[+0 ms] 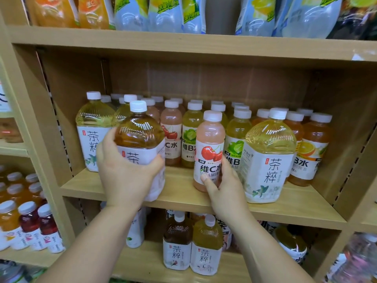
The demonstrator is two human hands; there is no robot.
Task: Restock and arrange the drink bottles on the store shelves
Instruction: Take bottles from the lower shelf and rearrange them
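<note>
1. left hand (pixel 126 174) fingers clamped on amber tea bottle (pixel 140 144), at middle shelf (pixel 177 186) front-left.
2. right hand (pixel 224 186) fingers clamped on pink cherry bottle (pixel 210 148), front centre.
3. rows behind mostly stocked; front row looks unfinished, with a gap between both bottles.

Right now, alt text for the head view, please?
Two bare hands each grip a bottle at the front of a wooden store shelf: the left hand a large amber tea bottle, the right hand a slimmer pink cherry drink. Rows of white-capped drinks fill the shelf behind, with a large pale yellow tea bottle standing to the right.
</note>
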